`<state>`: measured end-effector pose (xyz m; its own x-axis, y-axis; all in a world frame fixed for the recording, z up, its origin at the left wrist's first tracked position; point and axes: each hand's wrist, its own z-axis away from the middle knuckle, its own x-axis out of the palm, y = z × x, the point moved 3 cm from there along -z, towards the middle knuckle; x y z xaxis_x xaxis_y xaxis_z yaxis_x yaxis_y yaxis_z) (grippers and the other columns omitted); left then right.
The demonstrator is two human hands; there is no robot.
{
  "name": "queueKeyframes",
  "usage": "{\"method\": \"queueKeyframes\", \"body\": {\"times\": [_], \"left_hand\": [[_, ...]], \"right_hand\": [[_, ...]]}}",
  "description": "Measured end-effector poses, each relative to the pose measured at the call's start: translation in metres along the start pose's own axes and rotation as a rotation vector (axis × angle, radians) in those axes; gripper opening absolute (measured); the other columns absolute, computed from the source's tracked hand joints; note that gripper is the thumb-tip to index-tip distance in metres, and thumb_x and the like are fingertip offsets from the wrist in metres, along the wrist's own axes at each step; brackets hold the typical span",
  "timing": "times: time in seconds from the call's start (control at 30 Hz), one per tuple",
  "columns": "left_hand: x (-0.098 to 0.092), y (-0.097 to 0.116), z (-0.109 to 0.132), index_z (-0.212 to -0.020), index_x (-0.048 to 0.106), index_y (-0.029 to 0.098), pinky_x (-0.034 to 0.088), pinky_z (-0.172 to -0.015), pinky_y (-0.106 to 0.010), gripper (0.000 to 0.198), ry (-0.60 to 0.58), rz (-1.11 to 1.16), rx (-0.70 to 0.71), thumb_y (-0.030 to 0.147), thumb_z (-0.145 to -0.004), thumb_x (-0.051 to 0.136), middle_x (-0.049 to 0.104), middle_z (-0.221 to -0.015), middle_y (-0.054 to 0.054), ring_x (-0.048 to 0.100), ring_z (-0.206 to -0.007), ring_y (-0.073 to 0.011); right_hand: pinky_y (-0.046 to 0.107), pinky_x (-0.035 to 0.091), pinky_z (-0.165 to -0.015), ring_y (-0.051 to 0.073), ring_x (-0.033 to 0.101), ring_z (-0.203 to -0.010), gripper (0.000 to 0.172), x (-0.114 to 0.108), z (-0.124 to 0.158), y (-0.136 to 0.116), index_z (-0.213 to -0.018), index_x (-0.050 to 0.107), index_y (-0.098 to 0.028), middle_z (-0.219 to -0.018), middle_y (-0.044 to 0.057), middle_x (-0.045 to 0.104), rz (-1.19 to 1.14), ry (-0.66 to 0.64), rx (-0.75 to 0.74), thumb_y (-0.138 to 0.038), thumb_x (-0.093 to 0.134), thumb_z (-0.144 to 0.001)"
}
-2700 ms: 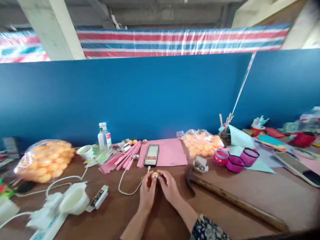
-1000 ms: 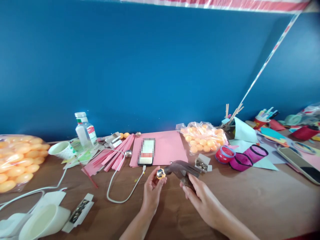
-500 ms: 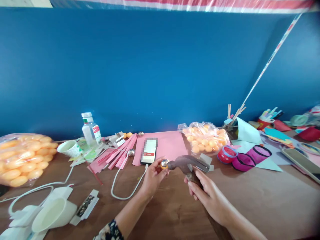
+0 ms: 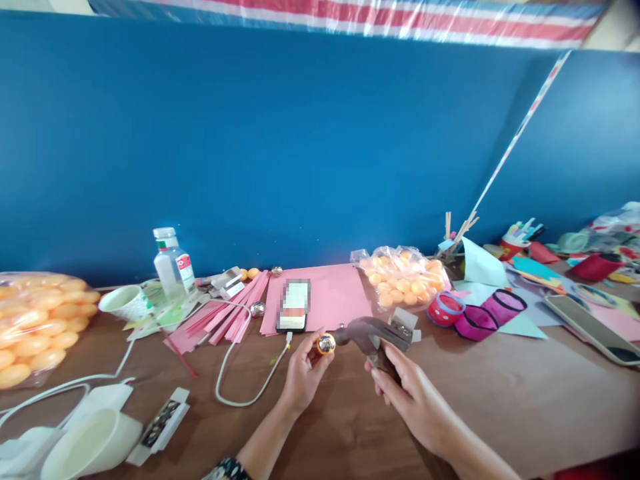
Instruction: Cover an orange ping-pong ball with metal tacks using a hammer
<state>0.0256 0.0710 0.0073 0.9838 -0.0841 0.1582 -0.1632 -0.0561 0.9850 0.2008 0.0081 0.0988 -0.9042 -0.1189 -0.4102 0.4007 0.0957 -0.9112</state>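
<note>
My left hand [image 4: 303, 377] pinches a small orange ball [image 4: 325, 344] with a shiny metal cap, held just above the brown table [image 4: 525, 393]. My right hand [image 4: 407, 393] grips a hammer [image 4: 370, 337] close under its head. The hammer's face is right beside the ball's metal cap, almost touching it. A small open box of metal tacks [image 4: 403, 327] sits just behind the hammer head.
A phone [image 4: 293, 305] on a pink sheet [image 4: 335, 297] has a white cable [image 4: 240, 373] running off it. Bags of orange balls [image 4: 405, 277] [image 4: 30, 330], a bottle [image 4: 170, 263], white cups [image 4: 125, 301], pink strips [image 4: 225, 310] and pink rings [image 4: 480, 315] crowd the table.
My right hand picked up the hammer from the table and brought its head to the ball. The hammer and ball have dipped slightly lower since half a second ago.
</note>
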Motion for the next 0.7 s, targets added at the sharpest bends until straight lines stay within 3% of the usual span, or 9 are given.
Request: {"method": "queueKeyframes", "body": {"times": [0.23, 0.5, 0.7], "left_hand": [[0.0, -0.0005, -0.001, -0.103, 0.061, 0.016, 0.045, -0.087, -0.034, 0.041, 0.025, 0.048, 0.021, 0.02, -0.064, 0.069, 0.065, -0.105, -0.01, 0.061, -0.095, -0.0217], [-0.0019, 0.003, -0.0011, -0.101, 0.062, 0.018, 0.047, -0.084, -0.035, 0.038, 0.053, -0.034, 0.093, 0.02, -0.064, 0.068, 0.062, -0.105, -0.01, 0.06, -0.094, -0.0224], [-0.0014, 0.0078, 0.0029, -0.104, 0.063, 0.021, 0.047, -0.083, -0.035, 0.038, 0.061, -0.179, 0.155, 0.021, -0.066, 0.066, 0.061, -0.105, -0.01, 0.058, -0.096, -0.024]], "right_hand": [[0.029, 0.048, -0.07, 0.016, 0.059, -0.073, 0.029, 0.0109, -0.0012, 0.0028, -0.113, 0.048, -0.019, -0.08, 0.004, 0.062, 0.163, 0.0, -0.042, -0.028, 0.042, -0.087], [0.031, 0.049, -0.074, 0.019, 0.06, -0.076, 0.035, 0.008, -0.0022, 0.0052, -0.12, 0.046, -0.02, -0.087, 0.008, 0.064, 0.247, 0.045, -0.118, -0.028, 0.042, -0.086], [0.028, 0.049, -0.07, 0.018, 0.06, -0.075, 0.032, 0.0079, -0.0013, 0.0072, -0.117, 0.047, -0.019, -0.085, 0.007, 0.063, 0.237, 0.028, -0.058, -0.029, 0.04, -0.087]]}}
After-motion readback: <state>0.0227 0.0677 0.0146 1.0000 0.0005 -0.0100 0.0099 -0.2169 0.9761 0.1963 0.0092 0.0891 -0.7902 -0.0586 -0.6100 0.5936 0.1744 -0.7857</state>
